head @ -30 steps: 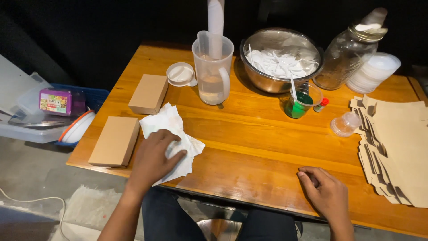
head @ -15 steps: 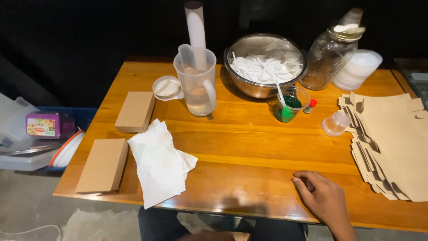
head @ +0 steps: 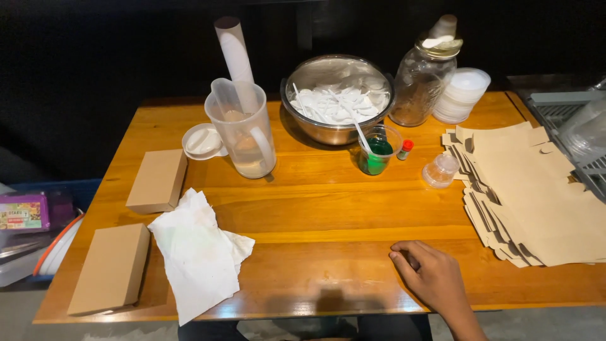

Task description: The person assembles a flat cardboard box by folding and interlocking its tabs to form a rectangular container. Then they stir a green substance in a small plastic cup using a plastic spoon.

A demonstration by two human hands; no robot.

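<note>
- Your right hand rests on the wooden table near its front edge, fingers curled under in a loose fist, grasping nothing you can see.
- Your left hand is out of view.
- The white crumpled cloth lies flat well to the left of that hand, its long axis running from the far-left down toward the front edge.
- 2 brown boxes sit left of the cloth; flat brown paper bags are stacked at right.
</note>
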